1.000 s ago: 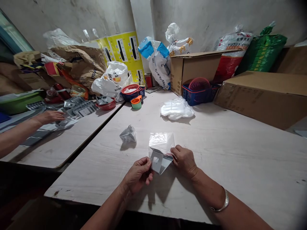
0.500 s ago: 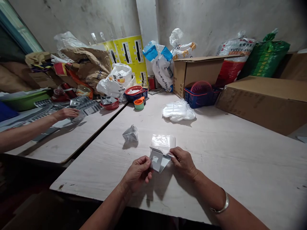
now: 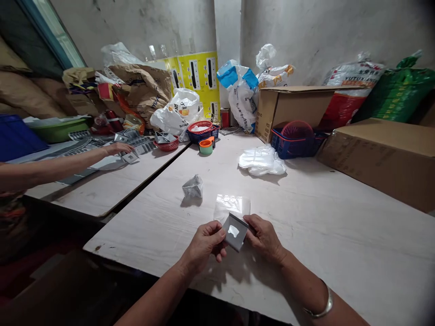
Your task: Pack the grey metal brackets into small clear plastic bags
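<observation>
Cut off by the frame: the large carton point(image 3: 380, 158) on the desk's far right side and the green sack point(image 3: 397, 93) behind it. We see a co-worker on the left only as an arm and hand point(image 3: 120, 148), reaching among gray parts. Hidden behind the gray piece point(image 3: 241, 230) are some of our right fingertips.

Our right hand point(image 3: 267, 235) (a bangle point(image 3: 329, 304) circles that forearm) is mostly closed, gripping the piece's right edge. Our left hand point(image 3: 207, 240) is half curled, thumb and fingers pinching its left edge. The piece is tilted, above the desk's near edge; we cannot tell whether it touches the clear bag point(image 3: 232, 204) just beyond.

We record a stained gray wall point(image 3: 292, 27) behind the pale desk point(image 3: 340, 235), a pile of clear bags point(image 3: 261, 160) nearer its far edge, and a wrapped piece point(image 3: 192, 188) toward its left edge.
</observation>
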Action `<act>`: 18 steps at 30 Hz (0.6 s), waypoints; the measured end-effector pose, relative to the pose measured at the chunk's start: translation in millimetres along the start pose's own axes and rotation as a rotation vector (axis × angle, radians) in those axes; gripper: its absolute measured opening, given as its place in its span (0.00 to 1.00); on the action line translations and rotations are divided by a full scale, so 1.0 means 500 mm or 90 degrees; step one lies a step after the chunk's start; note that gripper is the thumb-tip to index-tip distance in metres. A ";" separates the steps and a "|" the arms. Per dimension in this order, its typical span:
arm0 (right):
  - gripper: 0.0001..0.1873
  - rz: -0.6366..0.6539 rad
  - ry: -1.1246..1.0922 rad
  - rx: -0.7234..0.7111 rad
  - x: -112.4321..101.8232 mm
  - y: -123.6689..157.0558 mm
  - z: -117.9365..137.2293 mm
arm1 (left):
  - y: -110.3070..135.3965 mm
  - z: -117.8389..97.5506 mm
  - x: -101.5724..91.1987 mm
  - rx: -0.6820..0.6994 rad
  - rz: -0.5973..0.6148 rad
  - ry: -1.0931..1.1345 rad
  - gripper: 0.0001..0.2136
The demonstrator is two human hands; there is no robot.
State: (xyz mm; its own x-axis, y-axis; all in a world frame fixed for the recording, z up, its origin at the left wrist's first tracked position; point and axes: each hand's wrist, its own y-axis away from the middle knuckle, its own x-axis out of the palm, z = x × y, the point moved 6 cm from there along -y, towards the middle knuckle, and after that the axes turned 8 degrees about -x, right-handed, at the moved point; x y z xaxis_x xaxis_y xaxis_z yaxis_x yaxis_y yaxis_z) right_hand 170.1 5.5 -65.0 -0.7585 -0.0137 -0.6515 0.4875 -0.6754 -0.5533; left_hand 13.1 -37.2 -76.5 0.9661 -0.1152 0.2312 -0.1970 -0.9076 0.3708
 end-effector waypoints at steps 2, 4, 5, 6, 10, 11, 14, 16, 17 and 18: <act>0.15 0.017 0.022 -0.017 0.001 0.001 0.003 | -0.002 -0.001 0.000 0.012 -0.032 0.005 0.16; 0.13 0.044 0.030 -0.027 0.006 0.001 0.006 | -0.004 -0.001 -0.004 0.021 -0.067 0.016 0.16; 0.12 0.052 0.030 -0.029 0.008 0.001 0.007 | -0.005 -0.001 -0.007 0.026 -0.079 0.024 0.16; 0.12 0.050 0.029 -0.028 0.008 0.001 0.008 | -0.006 -0.001 -0.009 0.030 -0.089 0.031 0.16; 0.14 -0.004 0.015 -0.012 0.000 0.000 0.010 | -0.011 -0.001 -0.021 0.053 -0.144 0.074 0.16; 0.14 -0.009 0.009 -0.011 0.000 0.000 0.010 | -0.012 -0.001 -0.023 0.060 -0.158 0.086 0.17; 0.13 -0.017 0.007 0.004 0.002 0.002 0.002 | -0.014 -0.001 -0.024 0.076 -0.177 0.117 0.17; 0.13 -0.030 0.013 0.030 0.002 0.004 -0.010 | -0.015 -0.001 -0.022 0.085 -0.180 0.128 0.17; 0.13 -0.037 0.012 0.039 0.001 0.005 -0.015 | -0.015 -0.001 -0.022 0.091 -0.186 0.135 0.17; 0.13 -0.039 0.003 0.042 0.001 0.005 -0.017 | -0.015 -0.001 -0.022 0.097 -0.194 0.142 0.17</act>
State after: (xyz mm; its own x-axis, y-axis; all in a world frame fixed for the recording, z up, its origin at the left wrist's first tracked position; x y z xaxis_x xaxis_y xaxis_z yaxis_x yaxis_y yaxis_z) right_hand 174.5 10.2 -71.3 -0.7837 0.0320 -0.6203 0.4113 -0.7215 -0.5570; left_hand 3.9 -29.0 -81.6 0.9129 0.2432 0.3278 0.1357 -0.9383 0.3182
